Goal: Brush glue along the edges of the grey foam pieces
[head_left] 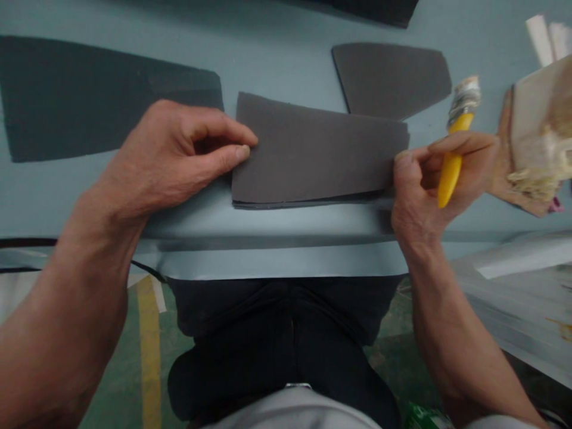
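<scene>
A small stack of dark grey sheets (317,152) is raised at the front of the table between my hands. My left hand (174,152) pinches its left edge between thumb and forefinger. At the right edge, the thumb and fingertip of my right hand (438,173) grip the same stack. Tucked among the fingers of that right hand is a paintbrush (456,146) with a yellow handle, its crusted bristles pointing up and away. Part of the stack's right edge is hidden by the thumb.
Larger dark sheets (75,98) lie at the left, partly behind my left hand. Another grey cut piece (393,77) lies behind the stack. A glue-smeared container (540,125) stands at the right on a brown board. The table edge (286,259) runs close to my body.
</scene>
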